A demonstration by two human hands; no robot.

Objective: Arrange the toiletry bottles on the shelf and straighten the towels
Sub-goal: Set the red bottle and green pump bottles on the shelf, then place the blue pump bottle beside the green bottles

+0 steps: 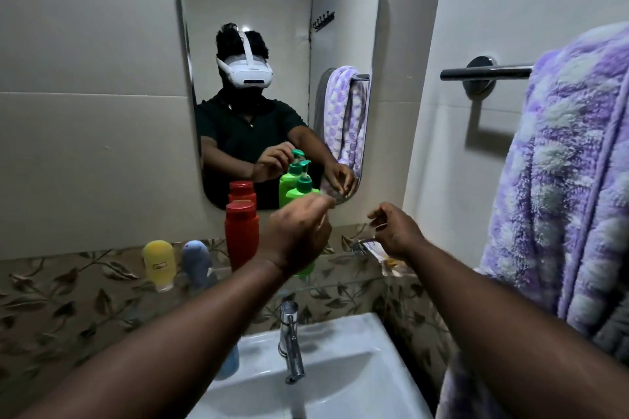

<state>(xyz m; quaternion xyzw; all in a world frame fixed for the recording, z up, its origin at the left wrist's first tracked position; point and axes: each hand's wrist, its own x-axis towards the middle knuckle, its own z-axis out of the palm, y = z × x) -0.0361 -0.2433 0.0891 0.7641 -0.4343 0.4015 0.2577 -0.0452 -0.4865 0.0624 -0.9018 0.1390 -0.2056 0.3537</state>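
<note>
1. Left hand (299, 231) raised in front of green pump bottle (301, 192), back of hand to camera, fingers curled toward thumb; blurred, cannot tell whether touching or gripping the bottle.
2. Right hand (394, 231) just right of that, fingertips drawn together as in a loose pinch; something thin and glinting at the fingertips, too blurred to identify.
3. Green pump bottle upright on glass shelf (340, 286), lower body hidden behind left hand.
4. Red bottle (241, 235) upright just left of green one, near but apart.
5. Yellow tube (159, 264) and blue-grey tube (197, 262) further left, standing cap-down, side by side.
6. Crumpled sachets (386, 257) at right end of shelf, below right hand.
7. Purple-and-white towel (558, 180) draped over chrome towel bar (486, 73) on right wall, hanging bunched and uneven.
8. Mirror (279, 10) above shelf, reflecting person, bottles, towel.
9. White sink (340, 367) and chrome tap (291, 340) below shelf.
</note>
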